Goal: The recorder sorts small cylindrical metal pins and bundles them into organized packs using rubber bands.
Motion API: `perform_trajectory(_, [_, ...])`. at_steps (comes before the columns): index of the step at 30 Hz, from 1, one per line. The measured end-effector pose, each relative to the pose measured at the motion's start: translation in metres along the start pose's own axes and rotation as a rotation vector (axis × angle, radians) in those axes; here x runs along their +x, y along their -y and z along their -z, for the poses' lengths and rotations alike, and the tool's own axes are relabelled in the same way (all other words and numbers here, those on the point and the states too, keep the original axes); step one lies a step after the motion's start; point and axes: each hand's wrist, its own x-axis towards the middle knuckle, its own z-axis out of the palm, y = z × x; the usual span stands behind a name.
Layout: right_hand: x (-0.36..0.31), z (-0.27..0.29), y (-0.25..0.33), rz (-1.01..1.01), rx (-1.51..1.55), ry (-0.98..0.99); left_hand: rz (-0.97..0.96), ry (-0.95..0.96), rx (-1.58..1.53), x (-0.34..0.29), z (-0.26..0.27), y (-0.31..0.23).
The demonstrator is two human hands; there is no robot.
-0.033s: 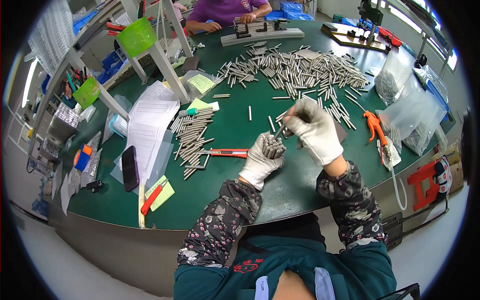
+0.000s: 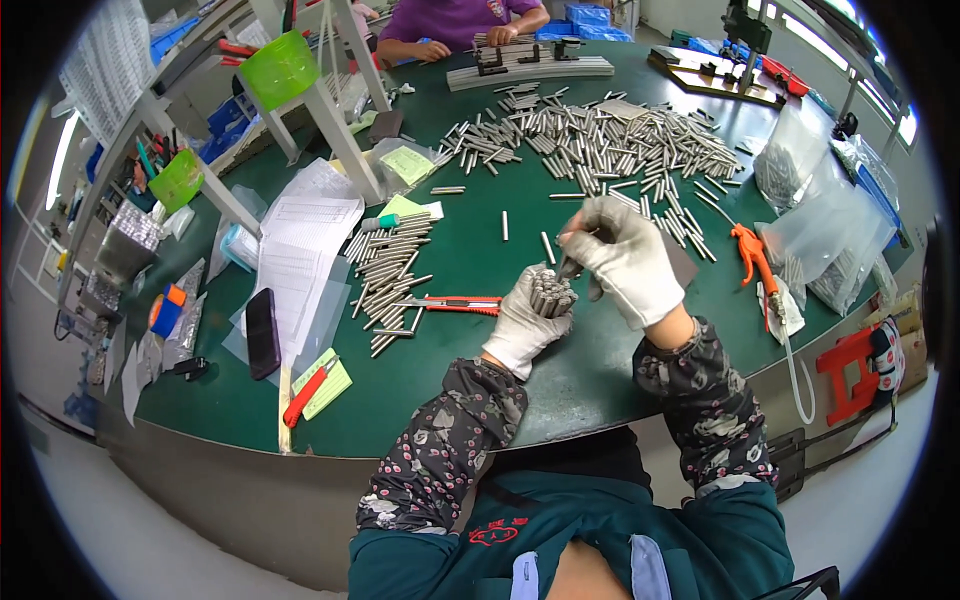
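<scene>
My left hand, in a pale glove, is wrapped round an upright bundle of short metal pins, their ends showing at the top. Just above and to the right, my gloved right hand is closed in a pinch at the bundle's upper end. A dark metal pin seems to be between its fingertips, mostly hidden by the glove. Beside the left hand lies a red utility knife. Single loose pins rest on the green table beyond my hands.
A wide heap of pins spreads across the far table, and a smaller row lies left. Papers, a phone and another red knife are farther left. An orange air gun and plastic bags stand right. Opposite sits a person.
The whole view has shifted slightly. The pin at my right fingertips showed more clearly before; now it is more hidden, close against the bundle. My left hand keeps its hold.
</scene>
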Motion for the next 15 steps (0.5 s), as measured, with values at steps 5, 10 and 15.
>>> perform_trajectory(5, [0.024,-0.056,-0.013,-0.025,-0.091,0.362,-0.01,0.248,0.756,0.005,0.004,0.009])
perform_trajectory(10, [0.057,-0.133,-0.04,-0.21,-0.128,0.508,-0.113,0.201,0.54,-0.007,0.032,0.035])
perform_trajectory(15, [0.071,-0.133,-0.048,-0.15,-0.356,0.447,-0.047,0.167,0.505,-0.002,0.021,0.016])
